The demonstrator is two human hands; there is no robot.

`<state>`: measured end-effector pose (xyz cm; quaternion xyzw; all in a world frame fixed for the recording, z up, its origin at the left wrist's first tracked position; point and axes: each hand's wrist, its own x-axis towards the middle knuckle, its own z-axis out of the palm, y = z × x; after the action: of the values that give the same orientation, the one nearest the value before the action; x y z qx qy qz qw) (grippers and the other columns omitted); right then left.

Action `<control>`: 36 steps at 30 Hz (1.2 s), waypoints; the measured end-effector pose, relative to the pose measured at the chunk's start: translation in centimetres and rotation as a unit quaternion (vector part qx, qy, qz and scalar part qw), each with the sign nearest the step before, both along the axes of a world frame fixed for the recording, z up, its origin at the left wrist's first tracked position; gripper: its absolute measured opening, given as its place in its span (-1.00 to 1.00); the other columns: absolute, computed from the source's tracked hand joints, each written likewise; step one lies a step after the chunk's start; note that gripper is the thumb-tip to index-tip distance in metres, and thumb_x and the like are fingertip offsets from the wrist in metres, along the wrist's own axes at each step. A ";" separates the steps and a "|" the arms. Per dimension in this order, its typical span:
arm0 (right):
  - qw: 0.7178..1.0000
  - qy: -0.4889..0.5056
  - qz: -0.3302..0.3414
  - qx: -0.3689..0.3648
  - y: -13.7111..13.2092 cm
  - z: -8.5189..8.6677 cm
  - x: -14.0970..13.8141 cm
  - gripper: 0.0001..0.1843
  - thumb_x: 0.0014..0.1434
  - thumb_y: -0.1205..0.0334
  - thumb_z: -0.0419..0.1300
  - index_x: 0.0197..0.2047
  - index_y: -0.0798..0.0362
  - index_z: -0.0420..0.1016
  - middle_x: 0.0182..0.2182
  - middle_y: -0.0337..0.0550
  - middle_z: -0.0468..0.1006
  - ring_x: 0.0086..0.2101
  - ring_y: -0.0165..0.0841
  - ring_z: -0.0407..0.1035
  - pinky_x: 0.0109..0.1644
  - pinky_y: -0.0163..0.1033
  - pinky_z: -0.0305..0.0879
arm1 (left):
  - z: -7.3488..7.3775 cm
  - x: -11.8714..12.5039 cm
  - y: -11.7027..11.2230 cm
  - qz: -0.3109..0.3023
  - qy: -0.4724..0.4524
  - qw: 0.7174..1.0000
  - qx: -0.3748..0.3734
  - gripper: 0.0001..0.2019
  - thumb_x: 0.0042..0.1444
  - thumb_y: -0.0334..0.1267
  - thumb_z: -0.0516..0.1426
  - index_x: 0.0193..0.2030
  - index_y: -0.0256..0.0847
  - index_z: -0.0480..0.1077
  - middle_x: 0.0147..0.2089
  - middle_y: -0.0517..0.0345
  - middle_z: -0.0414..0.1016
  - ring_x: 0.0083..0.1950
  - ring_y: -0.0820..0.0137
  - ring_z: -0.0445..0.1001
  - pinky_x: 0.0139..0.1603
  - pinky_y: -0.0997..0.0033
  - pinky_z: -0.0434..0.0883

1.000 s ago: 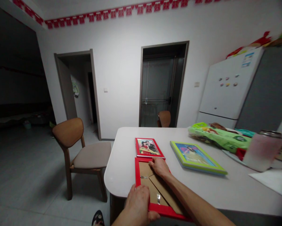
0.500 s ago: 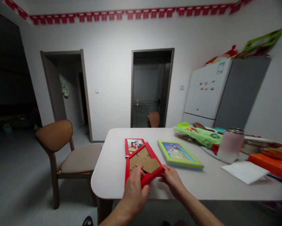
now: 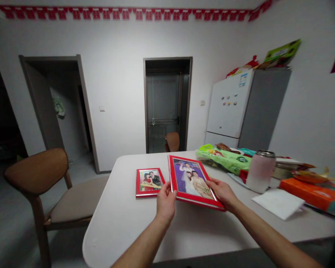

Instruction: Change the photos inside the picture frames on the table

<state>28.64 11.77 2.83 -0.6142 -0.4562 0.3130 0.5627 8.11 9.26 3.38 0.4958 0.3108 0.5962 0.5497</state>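
A red photo frame, its picture side up, is held tilted above the table by both hands. My left hand is closed on its lower left edge, thumb on the front. At its right side, my right hand grips the edge with the thumb over the border. Left of it, a smaller-looking red photo frame lies face up on the white table. The green frame seen earlier is almost wholly hidden behind the held one.
To the right are a green plastic package, a pinkish bottle, a folded white paper and an orange box. A wooden chair stands at the table's left. A fridge is behind.
The held red frame has turned from its brown back to its picture side. It has moved right, off the other red frame and over the green one. The view has shifted right.
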 end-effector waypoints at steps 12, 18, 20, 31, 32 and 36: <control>0.952 -0.267 -0.082 -0.121 5.8 -2.0 8.9 -0.60 -0.10 0.09 0.07 -0.20 0.09 0.47 -0.39 -0.09 0.55 -0.34 -0.24 0.40 -0.31 -0.29 0.23 | -3.5 7.5 5.8 0.015 0.277 0.961 0.009 -0.67 -0.04 -0.40 0.02 -0.07 -0.18 0.28 -0.07 0.12 0.40 -0.04 0.36 0.33 -0.02 0.44 0.21; 0.922 -0.350 -0.091 -0.136 6.3 -2.1 9.4 -0.59 -0.09 0.10 0.06 -0.19 0.13 0.46 -0.29 0.01 0.52 -0.26 -0.17 0.37 -0.25 -0.23 0.23 | -4.0 6.2 6.0 0.023 0.414 0.909 0.046 -0.61 0.02 -0.27 -0.02 0.03 -0.19 0.18 0.02 0.12 0.32 0.04 0.38 0.25 0.02 0.50 0.16; 0.915 -0.372 -0.096 -0.120 6.1 -1.5 7.8 -0.56 -0.04 0.11 0.01 -0.14 0.18 0.41 -0.21 0.07 0.47 -0.19 -0.14 0.33 -0.16 -0.17 0.19 | -4.1 3.8 6.7 0.051 0.460 0.884 0.058 -0.56 0.00 -0.26 0.00 0.07 -0.29 0.14 0.13 0.00 0.17 0.15 0.33 0.10 0.13 0.41 0.01; 0.892 -0.421 0.163 0.035 1.1 -4.7 -12.2 -0.65 0.01 0.31 -0.05 -0.14 0.13 0.38 -0.21 0.00 0.48 -0.19 -0.29 0.33 -0.10 -0.27 0.16 | -5.0 -7.2 3.1 0.092 0.581 0.800 0.114 -0.47 -0.23 -0.22 0.16 -0.03 -0.31 0.24 0.09 -0.11 0.22 0.14 0.14 0.10 0.16 0.18 -0.10; 0.893 -0.419 0.160 0.028 0.7 -5.0 -12.7 -0.65 0.01 0.31 -0.06 -0.14 0.11 0.38 -0.23 -0.02 0.49 -0.20 -0.30 0.34 -0.12 -0.28 0.16 | -5.0 -7.3 2.1 0.090 0.584 0.799 0.116 -0.43 -0.26 -0.20 0.18 -0.03 -0.31 0.24 0.09 -0.13 0.21 0.14 0.12 0.09 0.16 0.17 -0.08; 0.911 -0.383 0.154 0.017 -1.1 -5.2 -12.8 -0.60 0.01 0.29 -0.09 -0.09 0.06 0.35 -0.22 -0.07 0.49 -0.21 -0.30 0.35 -0.13 -0.29 0.18 | -4.9 -7.9 -2.2 0.079 0.604 0.783 0.125 -0.27 -0.35 -0.12 0.24 0.01 -0.43 0.20 0.13 -0.29 0.10 0.17 0.03 0.02 0.15 0.06 -0.08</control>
<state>15.84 10.71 -2.35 -0.5996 -0.7306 0.1287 0.3002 0.24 7.07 -1.50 0.7922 0.5404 0.2500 0.1339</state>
